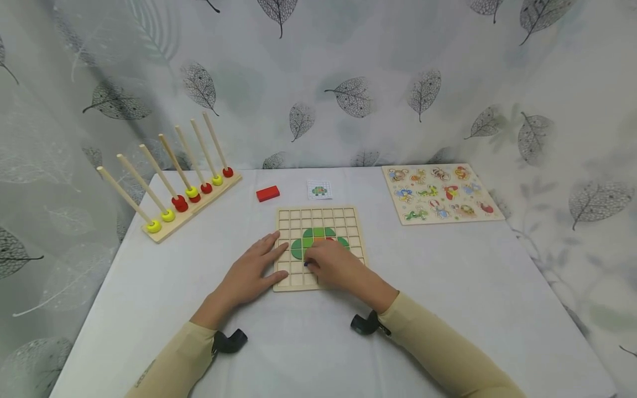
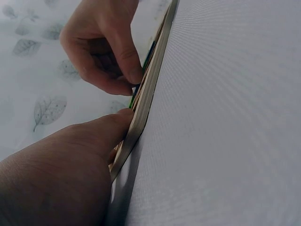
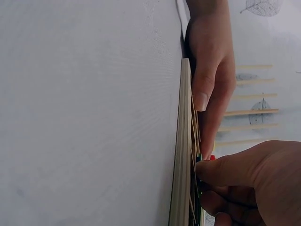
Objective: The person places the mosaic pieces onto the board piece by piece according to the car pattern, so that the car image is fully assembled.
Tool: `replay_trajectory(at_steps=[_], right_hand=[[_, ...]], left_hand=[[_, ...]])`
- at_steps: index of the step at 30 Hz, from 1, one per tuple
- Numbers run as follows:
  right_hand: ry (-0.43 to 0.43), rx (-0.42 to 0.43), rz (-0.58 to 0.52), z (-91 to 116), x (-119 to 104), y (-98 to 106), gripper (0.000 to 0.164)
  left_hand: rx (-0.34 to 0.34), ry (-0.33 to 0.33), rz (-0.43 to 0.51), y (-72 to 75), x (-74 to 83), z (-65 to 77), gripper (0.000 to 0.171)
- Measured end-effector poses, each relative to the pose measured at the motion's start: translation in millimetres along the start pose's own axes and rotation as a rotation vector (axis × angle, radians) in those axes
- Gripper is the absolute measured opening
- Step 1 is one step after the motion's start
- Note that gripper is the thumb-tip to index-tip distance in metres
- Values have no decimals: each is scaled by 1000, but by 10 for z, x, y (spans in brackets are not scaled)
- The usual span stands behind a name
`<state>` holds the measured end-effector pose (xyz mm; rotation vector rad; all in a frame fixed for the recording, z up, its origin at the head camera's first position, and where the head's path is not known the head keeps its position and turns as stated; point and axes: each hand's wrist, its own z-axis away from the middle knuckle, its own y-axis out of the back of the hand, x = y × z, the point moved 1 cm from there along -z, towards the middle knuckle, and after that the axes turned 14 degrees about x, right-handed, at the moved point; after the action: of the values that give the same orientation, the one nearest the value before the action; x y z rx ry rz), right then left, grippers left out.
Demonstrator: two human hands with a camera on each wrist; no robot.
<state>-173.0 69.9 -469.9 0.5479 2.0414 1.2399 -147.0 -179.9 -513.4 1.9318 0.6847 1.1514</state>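
Observation:
A square wooden grid board (image 1: pixel 295 281) lies on the white table, with green tiles (image 1: pixel 296 249) and some orange and red set in its middle cells. My left hand (image 1: pixel 251 272) rests on the board's left side with fingers spread, the thumb near its lower left corner. Over the lower middle cells, my right hand (image 1: pixel 335 265) pinches a small dark blue tile (image 1: pixel 306 264) between thumb and fingers. In the left wrist view, the right thumb and fingertips come right down to the board's surface. The right hand hides several cells of the board.
Behind the board lie a red block (image 1: pixel 267 193) and a small pattern card (image 1: pixel 319 190). A wooden peg stand (image 1: pixel 199 207) with red and yellow beads is at the back left. An insect picture puzzle board (image 1: pixel 445 193) lies at the back right.

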Motion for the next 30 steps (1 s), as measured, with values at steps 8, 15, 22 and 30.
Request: replay_trajectory(at_steps=[8, 15, 22, 30], right_hand=[[17, 21, -6, -8, -4, 6, 7], [-48, -24, -19, -15, -7, 54, 6], [-137, -26, -45, -15, 43, 358, 20], [-130, 7, -83, 59, 163, 710, 23]], left_hand=[[0, -3, 0, 12, -1, -9, 76], [-1, -3, -5, 9, -9, 1, 76], [3, 6, 0, -14, -12, 2, 77], [-2, 7, -13, -22, -8, 2, 78]])
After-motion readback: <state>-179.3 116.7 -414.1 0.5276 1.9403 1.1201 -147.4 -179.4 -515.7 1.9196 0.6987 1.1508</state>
